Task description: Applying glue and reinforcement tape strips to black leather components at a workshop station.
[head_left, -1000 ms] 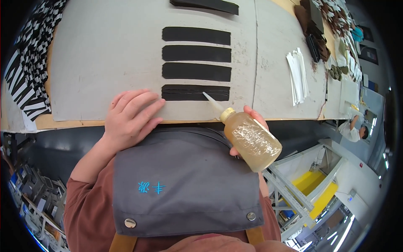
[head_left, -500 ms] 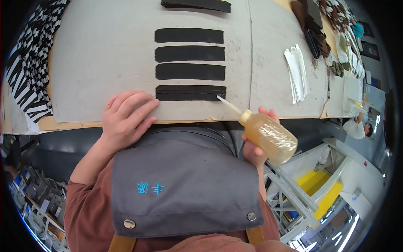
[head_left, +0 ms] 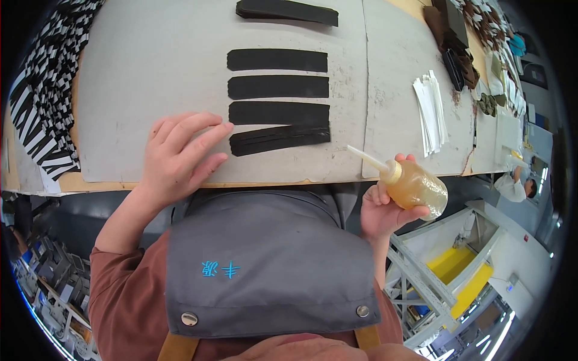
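Observation:
In my right hand (head_left: 380, 210) is a clear squeeze bottle (head_left: 419, 191) of amber liquid with a long thin nozzle. The nozzle tip hangs to the right of the nearest black strip (head_left: 280, 139), apart from it. Thin lines run along that strip, which lies aslant with its right end up against the strip above (head_left: 279, 113). My left hand (head_left: 180, 153), fingers spread, holds nothing and is by the strips' left ends; whether a fingertip touches one I cannot tell. Farther up lie two more black strips (head_left: 278, 87) and a thicker black stack (head_left: 287, 12).
The grey work mat (head_left: 150, 66) covers the table up to its wooden front edge (head_left: 120, 183). White strips (head_left: 428, 114) lie on the right, brown and black pieces (head_left: 448, 36) beyond them. A heap of black-and-white strips (head_left: 51, 90) fills the left side. Another person (head_left: 512, 185) is far right.
My right hand has drawn the bottle back to the right, off the nearest strip. That strip has swung aslant, right end upward. My left hand has lifted slightly, its fingers more curved.

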